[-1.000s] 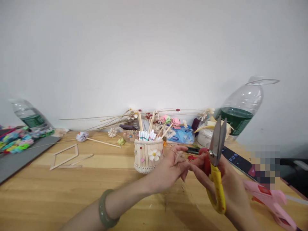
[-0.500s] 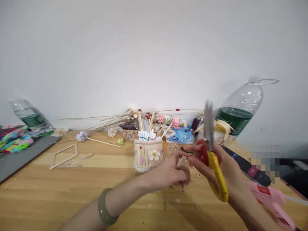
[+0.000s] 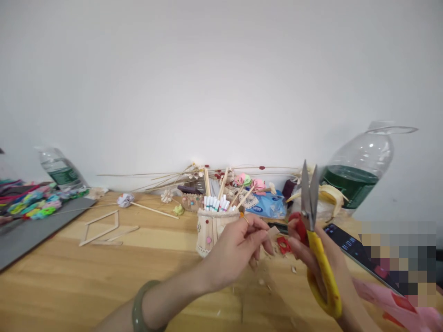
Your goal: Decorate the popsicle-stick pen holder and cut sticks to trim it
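My left hand [image 3: 238,246], with a green bangle [image 3: 138,306] on its wrist, pinches a short piece of wooden craft stick [image 3: 273,232] between thumb and fingers. My right hand [image 3: 321,253] grips the yellow-and-red handles of a pair of scissors [image 3: 310,203]. The blades point upward and stand slightly apart, clear of the stick. Behind my left hand is a pen holder [image 3: 206,237] made of craft sticks, trimmed with lace and filled with white-capped markers [image 3: 215,203]; the hand hides part of its front.
Craft sticks [image 3: 100,228] form an open outline at left, near a paper flower [image 3: 125,199] on a stick. A blue wipes packet [image 3: 270,204], banana peel [image 3: 332,197] and large bottle [image 3: 360,170] stand behind. A phone [image 3: 360,251] and pink glue gun [image 3: 387,299] lie right.
The scissor blades have parted slightly. My left hand has turned, bringing the stick piece up between its fingertips. A red object on the table now shows between my hands. The view has shifted a little.
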### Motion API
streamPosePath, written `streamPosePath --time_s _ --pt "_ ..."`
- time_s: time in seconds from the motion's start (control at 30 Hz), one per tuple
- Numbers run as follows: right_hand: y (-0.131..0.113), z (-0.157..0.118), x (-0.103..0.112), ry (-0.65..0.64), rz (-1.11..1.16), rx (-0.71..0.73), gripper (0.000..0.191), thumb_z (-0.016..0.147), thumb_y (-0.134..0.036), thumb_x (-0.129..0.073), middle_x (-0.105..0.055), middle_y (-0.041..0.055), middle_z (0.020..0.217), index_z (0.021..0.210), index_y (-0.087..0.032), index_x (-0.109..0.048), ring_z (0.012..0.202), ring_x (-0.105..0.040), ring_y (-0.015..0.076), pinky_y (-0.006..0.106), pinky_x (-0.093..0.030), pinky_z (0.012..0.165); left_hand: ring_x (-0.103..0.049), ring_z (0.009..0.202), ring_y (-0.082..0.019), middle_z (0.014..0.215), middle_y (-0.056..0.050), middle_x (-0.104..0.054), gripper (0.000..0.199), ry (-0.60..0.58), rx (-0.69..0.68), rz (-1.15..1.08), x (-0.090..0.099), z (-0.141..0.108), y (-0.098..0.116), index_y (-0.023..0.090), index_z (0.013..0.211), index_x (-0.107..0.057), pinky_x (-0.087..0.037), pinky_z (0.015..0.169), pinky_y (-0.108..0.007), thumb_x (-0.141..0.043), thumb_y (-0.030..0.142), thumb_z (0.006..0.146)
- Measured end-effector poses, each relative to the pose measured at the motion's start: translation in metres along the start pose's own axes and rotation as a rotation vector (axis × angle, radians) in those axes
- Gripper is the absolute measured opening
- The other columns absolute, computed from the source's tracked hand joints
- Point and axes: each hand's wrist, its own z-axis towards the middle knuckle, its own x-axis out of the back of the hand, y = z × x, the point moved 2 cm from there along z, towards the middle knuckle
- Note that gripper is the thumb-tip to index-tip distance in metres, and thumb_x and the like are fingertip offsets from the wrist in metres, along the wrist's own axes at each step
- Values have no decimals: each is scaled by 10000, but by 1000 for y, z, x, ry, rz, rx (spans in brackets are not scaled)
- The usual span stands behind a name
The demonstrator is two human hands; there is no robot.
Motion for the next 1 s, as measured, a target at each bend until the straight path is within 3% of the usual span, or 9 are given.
streamPosePath --time_s 0.13,0.2,0.27,0.4,0.6,0.7,0.8,1.0 --pt "44 -11 0 -228 114 67 475 764 -640 -511 -497 8 641 914 -195 -578 462 -428 122 230 -351 392 -417 488 -50 687 22 -540 279 89 -70 -126 4 1 8 165 831 -475 -363 456 -174 -532 437 810" --pt "60 -16 -6 -421 180 35 514 779 -653 -473 -483 2 616 973 -184 -553 432 -431 124 236 -358 381 -411 481 -47 682 26 -530 291 117 -80 -163 6 3 10 164 841 -471 -360 436 -165 -550 441 800" --pt "66 -21 -10 -474 154 -1 546 770 -690 -453 -490 10 632 967 -190 -544 466 -459 136 234 -373 393 -408 487 -45 680 23 -528 296 124 -88 -183 7 5 9 158 849 -475 -361 428 -155 -559 437 799" --pt "58 -28 -16 -473 38 -12 562 764 -743 -405 -502 20 645 838 -205 -552 534 -480 147 222 -391 426 -421 503 -42 685 18 -540 307 116 -104 -205 4 7 4 150 883 -477 -380 436 -140 -564 434 806" --pt "51 -29 -12 -438 -35 14 515 776 -702 -434 -548 22 655 845 -211 -575 535 -504 162 242 -448 472 -472 424 -44 605 17 -593 322 73 -52 -259 0 1 3 164 830 -426 -398 434 -158 -557 457 808" --pt "48 -34 -11 -348 -113 -1 508 760 -674 -485 -627 69 809 949 -218 -601 731 -600 248 333 -525 660 -459 380 -44 561 24 -590 343 58 -14 -243 -1 0 4 167 834 -421 -379 405 -155 -549 484 803" --pt "43 -40 -12 -304 -163 -27 527 739 -621 -555 -631 121 1030 1086 -225 -583 980 -575 347 455 -485 843 -438 344 -39 544 41 -576 338 41 5 -224 -2 1 1 175 849 -417 -356 372 -146 -538 488 808" --pt "38 -36 -16 -363 -131 4 556 727 -628 -554 -632 128 1043 1123 -239 -574 1001 -581 368 497 -459 880 -429 312 -32 542 53 -576 339 28 21 -252 -5 1 -2 185 868 -404 -343 337 -128 -529 495 809"
